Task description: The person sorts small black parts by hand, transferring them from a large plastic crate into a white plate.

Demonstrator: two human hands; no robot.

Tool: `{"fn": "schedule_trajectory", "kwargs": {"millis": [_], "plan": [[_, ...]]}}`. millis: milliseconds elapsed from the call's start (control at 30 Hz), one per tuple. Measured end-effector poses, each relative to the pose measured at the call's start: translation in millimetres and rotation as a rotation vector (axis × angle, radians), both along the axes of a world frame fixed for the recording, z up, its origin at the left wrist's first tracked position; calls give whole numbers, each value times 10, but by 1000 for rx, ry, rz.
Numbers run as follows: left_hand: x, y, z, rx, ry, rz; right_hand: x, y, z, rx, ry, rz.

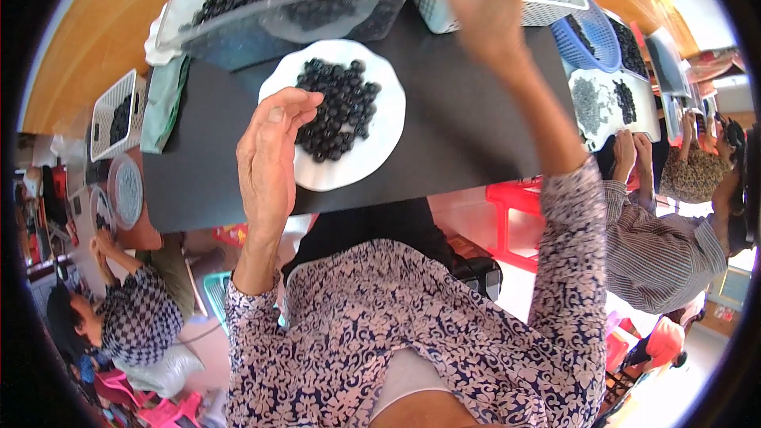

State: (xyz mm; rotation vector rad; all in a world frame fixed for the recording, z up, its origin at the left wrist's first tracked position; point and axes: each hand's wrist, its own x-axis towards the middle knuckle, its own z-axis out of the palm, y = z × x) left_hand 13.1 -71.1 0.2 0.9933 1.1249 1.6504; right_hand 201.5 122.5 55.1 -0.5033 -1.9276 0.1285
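Patterned cloth of the person's top lies nearest, below both hands. Just beside the left hand, under and to the right of its fingertips, is a heap of black balls on a white plate. That hand's fingers are together and lightly curled; I cannot tell whether they pinch a ball. Beyond those fingers, a clear plastic tub is filled with more black balls. Up and to the right, the right hand is blurred at a white basket with black balls inside; whether its fingers are apart or clamped on something, I cannot tell. Right of these fingers sits a blue basket with dark contents, and nearer the person, a white tray bears a grey patch and a strip of black pieces, a co-worker's hands at its edge. Left of the left fingers lies a green packet on the black table; farther left are a small white basket of dark pieces and a round dish of grey bits.
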Motion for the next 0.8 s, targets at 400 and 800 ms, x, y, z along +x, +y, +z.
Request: {"fn": "schedule_trajectory", "kwargs": {"millis": [400, 800], "plan": [[9, -304, -196, -182, -119, -160, -232, -33, -314, 4, 453, 470], [58, -123, -16, -145, 69, -51, 63, -767, -747, -351, -419, 112]]}}
